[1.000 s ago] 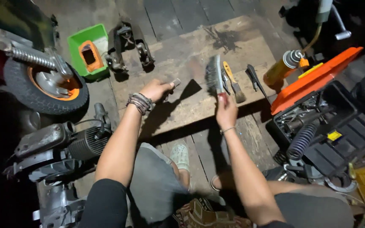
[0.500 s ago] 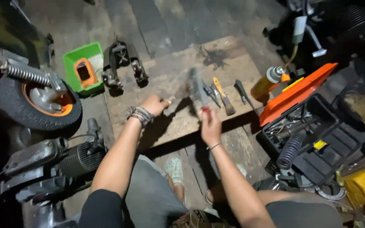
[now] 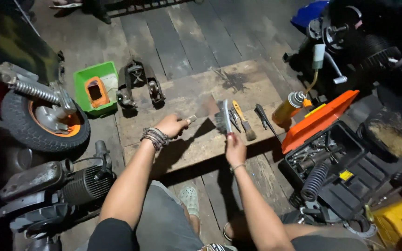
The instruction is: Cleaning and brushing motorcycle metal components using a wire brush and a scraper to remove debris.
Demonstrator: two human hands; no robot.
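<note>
Open black toolbox (image 3: 350, 186) lower right holding a coil spring (image 3: 313, 181) and tools, right hand (image 3: 235, 149) gripping wire brush (image 3: 223, 117) mid-frame, now upright, left hand (image 3: 172, 125) pinching small metal part (image 3: 190, 119), green tray (image 3: 83, 88) with orange piece (image 3: 96, 92) upper left.

Wire brush (image 3: 223, 117) in right hand (image 3: 235, 149), small metal part (image 3: 190, 119) in left hand (image 3: 172, 125).

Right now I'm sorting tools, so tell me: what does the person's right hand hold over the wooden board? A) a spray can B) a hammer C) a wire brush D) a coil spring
C: the right hand grips the handle of a wire brush, bristles raised above the wooden board.
</note>
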